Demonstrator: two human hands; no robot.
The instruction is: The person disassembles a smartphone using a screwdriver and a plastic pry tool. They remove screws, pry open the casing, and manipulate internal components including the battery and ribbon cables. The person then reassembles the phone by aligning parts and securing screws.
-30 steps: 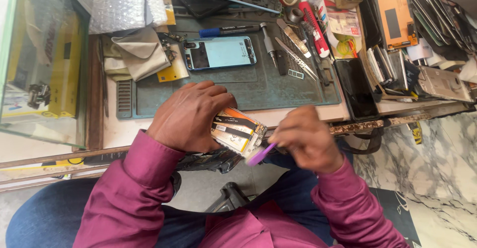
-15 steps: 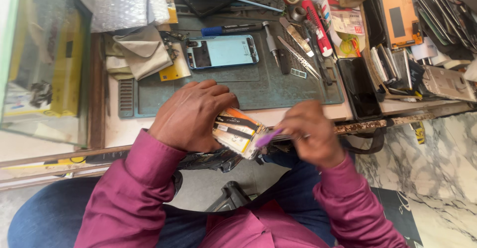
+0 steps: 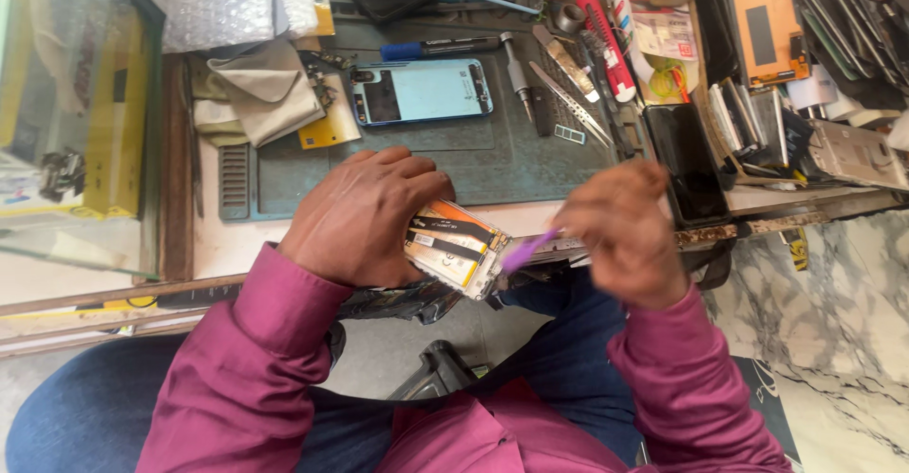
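Off the bench's near edge, the left hand (image 3: 365,213) wraps around a flat, rectangular phone frame (image 3: 454,249) with orange ribbon strips; the blurred right hand (image 3: 623,232) pinches a thin purple plastic pick (image 3: 527,249) against its corner.

Opened phone frame (image 3: 454,248), orange-and-white inside, tilted; purple pry tool (image 3: 526,249) touching its edge.
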